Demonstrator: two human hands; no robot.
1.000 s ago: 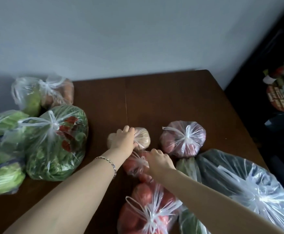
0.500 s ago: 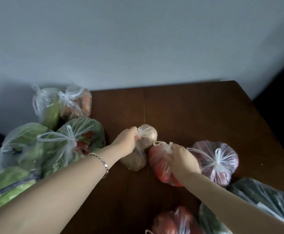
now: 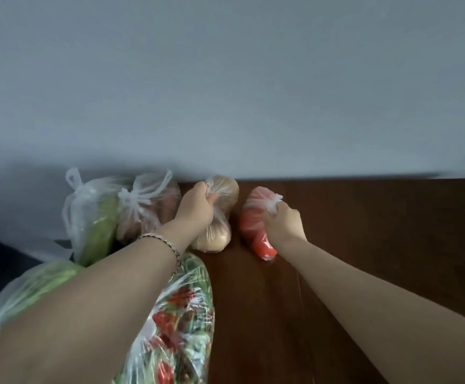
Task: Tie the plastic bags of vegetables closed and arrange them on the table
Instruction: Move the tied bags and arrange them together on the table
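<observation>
On the desk (image 3: 364,245), near its far edge by the wall (image 3: 225,79), two small bags lie side by side: the potato bag (image 3: 220,214) to the left, the tomato bag (image 3: 253,225) just right of it, apart. Left of the potato bag, touching it, sits a knotted bag (image 3: 142,212), and left of that another bag (image 3: 95,217) (these two press together). Nearer the person, a big mixed bag (image 3: 181,322) lies before the potato bag, with a greens bag (image 3: 32,289) to its left. The desk's right half lies behind and right of the tomato bag.
</observation>
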